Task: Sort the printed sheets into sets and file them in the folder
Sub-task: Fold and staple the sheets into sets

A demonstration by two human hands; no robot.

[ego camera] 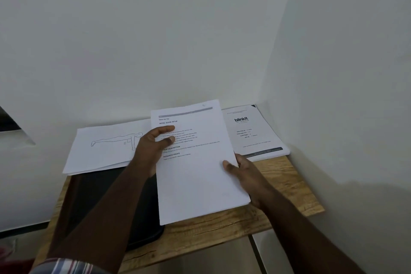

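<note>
- Held stack [200, 176]: a sheaf of printed sheets, top page text-headed, raised just above the worktop [287, 176] and tilted slightly; long axis runs away from the person, toward the wall.
- Left hand [153, 149]: grasping the stack's left edge, thumb and a finger curled onto the top page near the upper text lines.
- Right hand [242, 171]: grasping the stack's right edge about midway down, thumb on top, fingers hidden beneath the paper.
- Drawing pile [104, 149]: sheets lying flat at the far left of the worktop, top page showing a line figure; long axis runs left to right. Just beside the left hand, the nearer hand.
- Logo pile [255, 133]: sheets lying flat at the far right corner against the wall, top page bearing a printed logo; its left edge is hidden behind the held stack. Nearer the right hand.
- Folder [106, 198]: judged to be the dark flat item under the left forearm, partly covered by the drawing pile and the held stack; whether it lies open cannot be told.
- Deciding relation: the held stack sits between the two piles, so the top sheet goes left or right according to its set; the folder lies directly below and to the left.
</note>
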